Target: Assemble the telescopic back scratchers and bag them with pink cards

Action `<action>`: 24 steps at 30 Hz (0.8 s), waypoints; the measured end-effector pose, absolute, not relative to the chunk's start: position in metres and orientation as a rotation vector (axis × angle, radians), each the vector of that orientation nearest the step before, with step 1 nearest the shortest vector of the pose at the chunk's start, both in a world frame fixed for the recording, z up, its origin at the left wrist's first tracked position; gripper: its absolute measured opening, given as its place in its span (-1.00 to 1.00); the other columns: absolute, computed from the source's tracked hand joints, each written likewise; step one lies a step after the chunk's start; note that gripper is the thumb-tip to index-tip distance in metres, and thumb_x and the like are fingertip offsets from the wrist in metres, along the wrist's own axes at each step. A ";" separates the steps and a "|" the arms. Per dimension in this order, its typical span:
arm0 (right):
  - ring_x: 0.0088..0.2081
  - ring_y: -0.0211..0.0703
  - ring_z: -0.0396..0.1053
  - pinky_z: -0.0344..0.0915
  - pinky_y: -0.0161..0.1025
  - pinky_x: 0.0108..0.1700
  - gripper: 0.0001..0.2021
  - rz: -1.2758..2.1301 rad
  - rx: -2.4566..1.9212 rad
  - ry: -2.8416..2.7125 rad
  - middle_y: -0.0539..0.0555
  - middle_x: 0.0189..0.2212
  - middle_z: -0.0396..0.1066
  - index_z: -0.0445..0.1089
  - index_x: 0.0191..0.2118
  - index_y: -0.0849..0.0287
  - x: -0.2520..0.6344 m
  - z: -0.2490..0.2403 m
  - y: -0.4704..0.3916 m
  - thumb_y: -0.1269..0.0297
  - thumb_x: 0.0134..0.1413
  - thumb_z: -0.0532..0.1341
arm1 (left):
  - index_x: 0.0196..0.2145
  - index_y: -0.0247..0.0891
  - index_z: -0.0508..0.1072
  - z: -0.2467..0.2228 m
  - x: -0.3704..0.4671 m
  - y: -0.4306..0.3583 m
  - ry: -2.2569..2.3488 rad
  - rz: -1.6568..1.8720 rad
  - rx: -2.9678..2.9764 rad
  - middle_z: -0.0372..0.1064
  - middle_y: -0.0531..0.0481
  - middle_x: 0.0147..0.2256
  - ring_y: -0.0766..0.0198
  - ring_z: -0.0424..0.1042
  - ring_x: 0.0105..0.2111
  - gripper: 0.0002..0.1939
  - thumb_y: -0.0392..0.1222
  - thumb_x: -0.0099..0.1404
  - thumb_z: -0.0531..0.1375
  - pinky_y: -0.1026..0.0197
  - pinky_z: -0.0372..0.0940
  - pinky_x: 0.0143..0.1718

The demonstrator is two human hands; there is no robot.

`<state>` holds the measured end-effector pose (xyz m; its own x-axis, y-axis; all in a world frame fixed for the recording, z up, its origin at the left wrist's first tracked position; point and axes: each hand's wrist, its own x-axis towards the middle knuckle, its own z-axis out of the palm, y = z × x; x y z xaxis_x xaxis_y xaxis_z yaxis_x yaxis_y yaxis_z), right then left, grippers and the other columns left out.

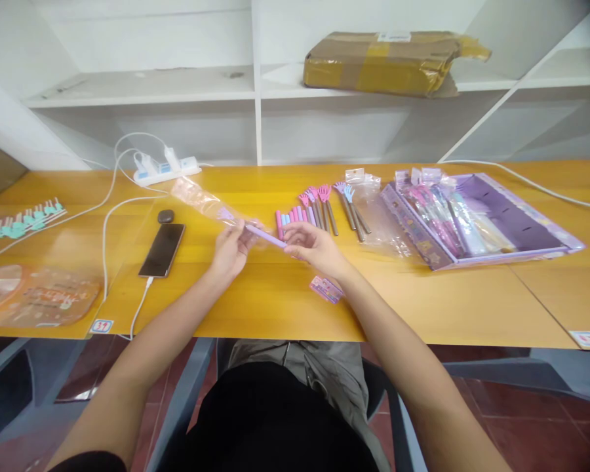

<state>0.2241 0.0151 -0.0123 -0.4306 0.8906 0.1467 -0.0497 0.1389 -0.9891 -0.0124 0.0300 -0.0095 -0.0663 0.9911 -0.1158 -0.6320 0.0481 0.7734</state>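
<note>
A purple stick (265, 236) slants between my two hands above the table. My left hand (232, 250) is closed around its upper left part, where a clear plastic bag (196, 198) surrounds a pale purple hand-shaped end. At the stick's lower right end, my right hand (311, 244) pinches it with thumb and fingers. Just beyond my right hand lie several pink, blue and purple tubes (278, 224). Pink hand-shaped heads on metal rods (325, 194) and blue ones (349, 194) lie further right. Small printed cards (326, 289) rest near my right wrist.
A purple box (516, 216) holding bagged items stands at right, beside clear bags (381, 223). At left are a phone (162, 250), power strip (167, 170), cables, an orange bag (39, 295) and green items (29, 218). A taped parcel (378, 62) sits on the shelf.
</note>
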 end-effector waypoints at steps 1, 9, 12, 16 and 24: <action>-0.14 -0.15 0.53 0.50 -0.18 -0.12 -0.51 1.309 -0.864 -1.557 0.08 -0.08 0.54 0.50 0.12 0.08 0.218 -0.017 0.016 0.10 0.12 0.54 | -0.24 -0.29 0.60 -0.012 -0.005 0.024 0.787 1.423 0.599 0.67 -0.10 -0.17 0.23 0.67 -0.16 -0.80 -0.13 0.40 0.47 0.14 0.58 -0.02; -0.17 -0.12 0.44 0.44 -0.16 -0.12 -0.66 0.966 -0.950 -1.708 0.07 -0.13 0.45 0.57 0.04 0.08 0.205 -0.028 0.020 0.06 0.23 0.45 | -0.26 -0.26 0.48 -0.027 0.025 -0.001 0.758 1.156 0.629 0.62 0.01 -0.24 0.31 0.62 -0.25 -0.64 -0.19 0.20 0.59 0.18 0.53 -0.08; -0.17 -0.11 0.46 0.44 -0.15 -0.10 -0.68 0.948 -0.939 -1.782 0.08 -0.14 0.46 0.58 0.05 0.07 0.211 -0.022 0.018 0.11 0.24 0.45 | -0.19 -0.24 0.49 -0.022 0.016 0.003 0.746 1.163 0.682 0.64 -0.03 -0.18 0.25 0.63 -0.21 -0.59 -0.21 0.15 0.60 0.17 0.52 -0.12; -0.20 -0.12 0.47 0.44 -0.15 -0.11 -0.69 0.963 -0.917 -1.855 0.07 -0.17 0.48 0.56 0.09 0.05 0.212 -0.019 0.015 0.17 0.28 0.43 | -0.12 -0.22 0.49 -0.018 0.011 0.005 0.721 1.209 0.726 0.62 0.01 -0.23 0.23 0.61 -0.21 -0.51 -0.26 0.07 0.60 0.16 0.52 -0.14; -0.31 -0.19 0.42 0.45 -0.18 -0.18 -0.65 1.045 -0.924 -1.820 0.04 -0.17 0.46 0.50 0.14 0.07 0.210 -0.020 0.013 0.07 0.34 0.38 | -0.18 -0.25 0.52 -0.019 0.010 0.009 0.795 1.231 0.735 0.56 0.04 -0.30 0.29 0.55 -0.29 -0.60 -0.17 0.13 0.60 0.22 0.48 -0.21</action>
<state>0.2102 0.0125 -0.0201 -0.3914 0.8731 0.2907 0.1888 0.3854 -0.9032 0.0103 0.0090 -0.0190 0.1462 0.9815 -0.1239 -0.5172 0.1826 0.8362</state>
